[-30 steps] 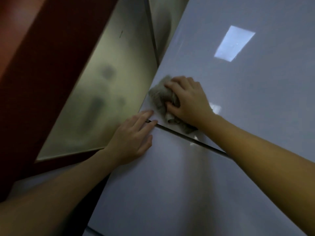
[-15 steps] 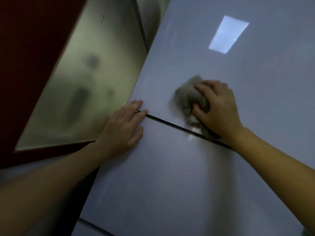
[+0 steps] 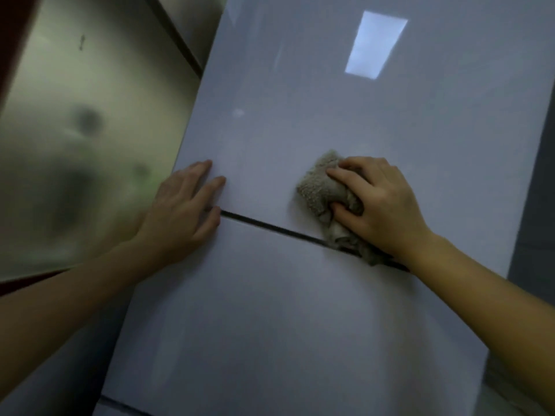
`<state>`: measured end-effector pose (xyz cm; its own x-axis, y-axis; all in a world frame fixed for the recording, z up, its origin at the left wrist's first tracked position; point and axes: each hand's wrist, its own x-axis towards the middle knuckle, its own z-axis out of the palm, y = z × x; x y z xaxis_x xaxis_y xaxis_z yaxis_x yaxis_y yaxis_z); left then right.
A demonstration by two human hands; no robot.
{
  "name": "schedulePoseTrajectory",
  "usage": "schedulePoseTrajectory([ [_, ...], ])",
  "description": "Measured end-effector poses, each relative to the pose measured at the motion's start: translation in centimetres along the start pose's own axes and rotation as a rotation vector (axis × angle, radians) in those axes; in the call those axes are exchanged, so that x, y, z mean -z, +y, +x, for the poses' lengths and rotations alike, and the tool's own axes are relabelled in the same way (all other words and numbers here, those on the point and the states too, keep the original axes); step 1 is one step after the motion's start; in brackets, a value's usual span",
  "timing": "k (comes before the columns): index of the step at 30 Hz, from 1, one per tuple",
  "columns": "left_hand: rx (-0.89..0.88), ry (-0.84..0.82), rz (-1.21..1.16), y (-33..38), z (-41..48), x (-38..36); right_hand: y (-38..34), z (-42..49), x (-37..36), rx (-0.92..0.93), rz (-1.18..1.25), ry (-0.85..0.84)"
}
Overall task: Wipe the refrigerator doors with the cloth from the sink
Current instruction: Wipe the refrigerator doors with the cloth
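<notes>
A dim kitchen corner: a brushed metal panel (image 3: 90,130) on the left, glossy pale refrigerator doors (image 3: 300,115) filling the rest. The left hand (image 3: 180,211) lies flat with fingers spread at the doors' left edge, over the seam (image 3: 270,226). To its right, the right hand (image 3: 381,205) presses the bunched cloth (image 3: 319,187) against the upper door just above the seam; wiping is underway, and the next stroke likely carries on rightward with steady pressure.

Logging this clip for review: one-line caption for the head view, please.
Right hand presses a crumpled cloth to the upper refrigerator door above the seam; left hand lies flat.

dim room, frosted glass panel (image 3: 84,139)
</notes>
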<state>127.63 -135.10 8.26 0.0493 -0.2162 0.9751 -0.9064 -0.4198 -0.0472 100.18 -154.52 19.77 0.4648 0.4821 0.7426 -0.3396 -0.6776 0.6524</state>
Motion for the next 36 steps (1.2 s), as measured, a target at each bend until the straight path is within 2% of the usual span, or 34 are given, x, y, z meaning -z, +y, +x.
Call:
schedulePoseTrajectory([
  [9,0.015,0.006,-0.019,2.8,13.9,2.5,8.9,10.4,1.2,-0.218,0.074,0.125],
  [13,0.052,-0.032,-0.027,3.2,15.5,3.1,10.3,13.6,1.4,-0.155,0.086,0.060],
  [16,0.096,-0.120,-0.057,3.8,15.6,4.2,11.2,14.1,1.9,-0.102,0.158,0.049],
  [18,0.146,-0.196,-0.091,4.6,16.0,5.3,11.5,14.0,2.5,-0.131,0.239,0.038],
  [23,0.298,-0.411,-0.149,6.6,17.3,8.9,9.5,12.4,5.4,-0.482,0.559,-0.070],
  [29,0.681,-0.710,-0.383,7.8,13.4,13.1,2.1,4.7,11.6,-1.084,0.877,-0.442],
  [32,0.834,-0.978,-0.468,9.0,8.2,15.1,-2.3,-0.8,15.4,-1.383,0.902,-0.638],
  [36,0.906,-1.336,-0.493,11.5,0.8,16.9,-6.7,-8.0,20.9,-1.732,0.891,-0.794],
])
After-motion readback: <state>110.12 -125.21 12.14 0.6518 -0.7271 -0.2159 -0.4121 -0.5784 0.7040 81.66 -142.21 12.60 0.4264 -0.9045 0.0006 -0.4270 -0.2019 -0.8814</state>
